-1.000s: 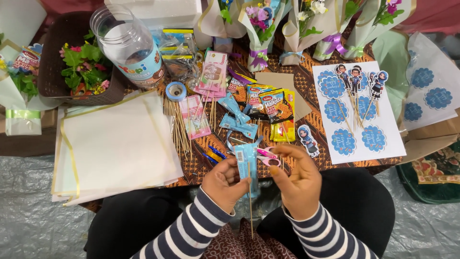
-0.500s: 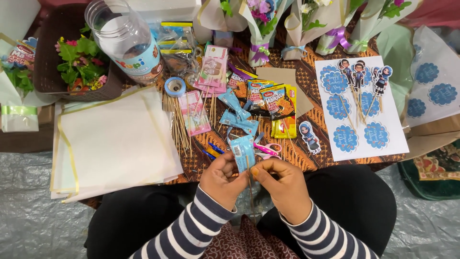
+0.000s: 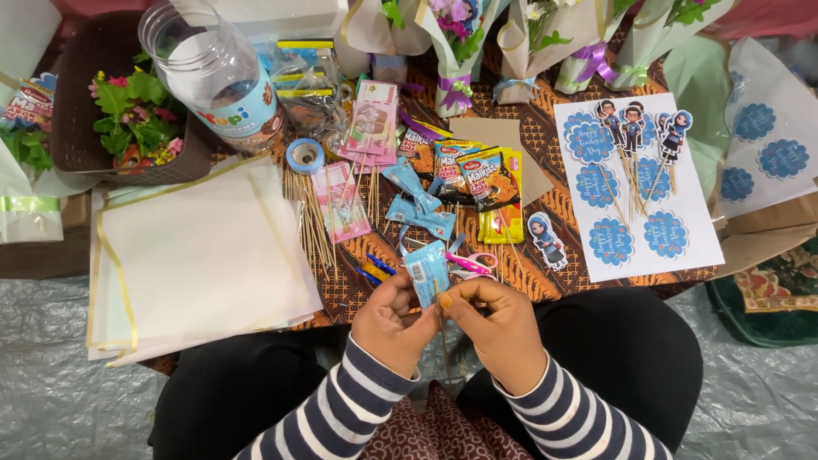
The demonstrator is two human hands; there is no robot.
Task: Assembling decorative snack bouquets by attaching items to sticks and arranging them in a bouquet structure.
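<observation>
Above batik table (image 3: pixel 528 255): blue packet (image 3: pixel 425 271) between left hand (image 3: pixel 390 322); right hand (image 3: pixel 501 328).

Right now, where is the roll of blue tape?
In the head view, the roll of blue tape lies on the table's left side, just below the big plastic jar, above the wooden skewers.

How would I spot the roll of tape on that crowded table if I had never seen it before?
Start at the big clear plastic jar lying at the table's upper left. Just below and to the right of its mouth, above the bundle of thin wooden sticks, sits the roll of tape. It is the only small blue ring with a hole in its middle; its neighbours are flat packets and sheets.
</observation>
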